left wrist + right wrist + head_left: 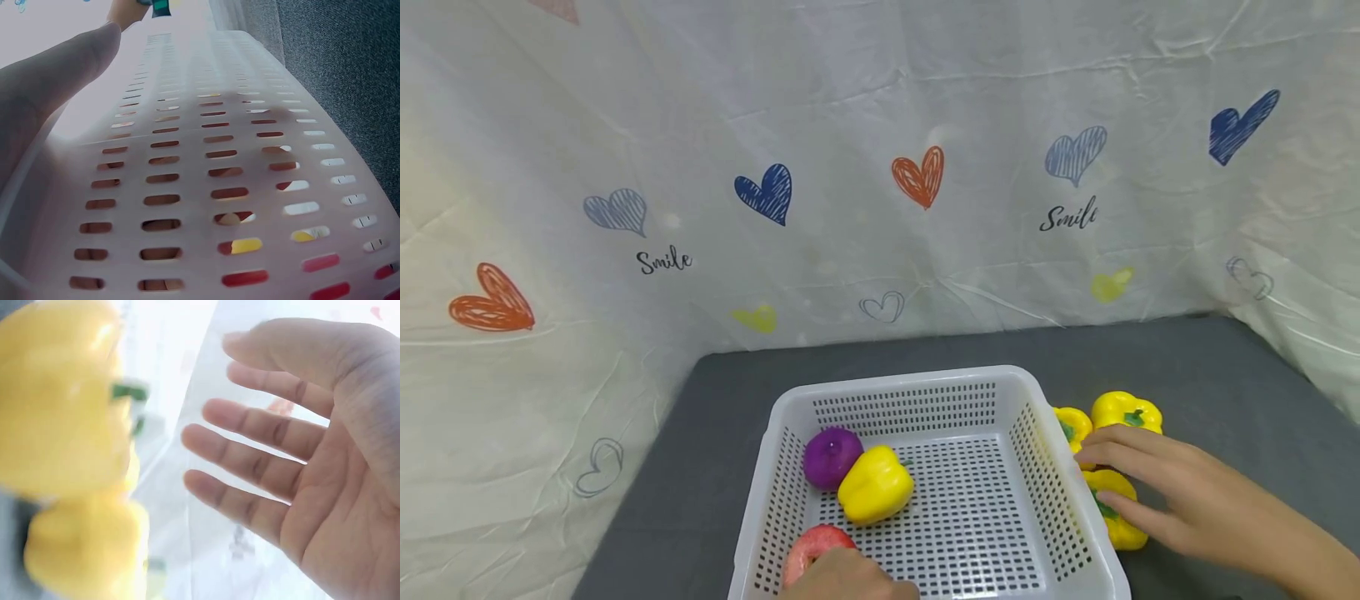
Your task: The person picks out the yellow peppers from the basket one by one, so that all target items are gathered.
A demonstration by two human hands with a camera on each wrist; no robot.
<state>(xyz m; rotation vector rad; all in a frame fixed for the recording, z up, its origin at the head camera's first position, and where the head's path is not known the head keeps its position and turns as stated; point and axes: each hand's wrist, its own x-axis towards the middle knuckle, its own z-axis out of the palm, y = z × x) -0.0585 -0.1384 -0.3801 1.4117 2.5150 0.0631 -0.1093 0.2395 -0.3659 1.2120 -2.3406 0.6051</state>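
Note:
My right hand [1180,492] reaches over several yellow bell peppers [1122,533] beside the basket, its fingers loosely spread. In the right wrist view a gap shows between the fingertips and the yellow peppers [62,419]. My left hand [853,579] is at the front of the white perforated basket [917,379], overlapping a round red-pink item [816,543]. Through the basket wall [194,137], skin and red patches show in the left wrist view, the thumb [69,69] plain above it. What the hidden left fingers hold, I cannot tell.
Inside the basket, a round purple vegetable [832,458] touches a yellow bell pepper [876,486]. A dark grey tabletop [715,433] lies beneath the basket. White cloth [827,267] printed with hearts and "Smile" hangs behind and at the sides.

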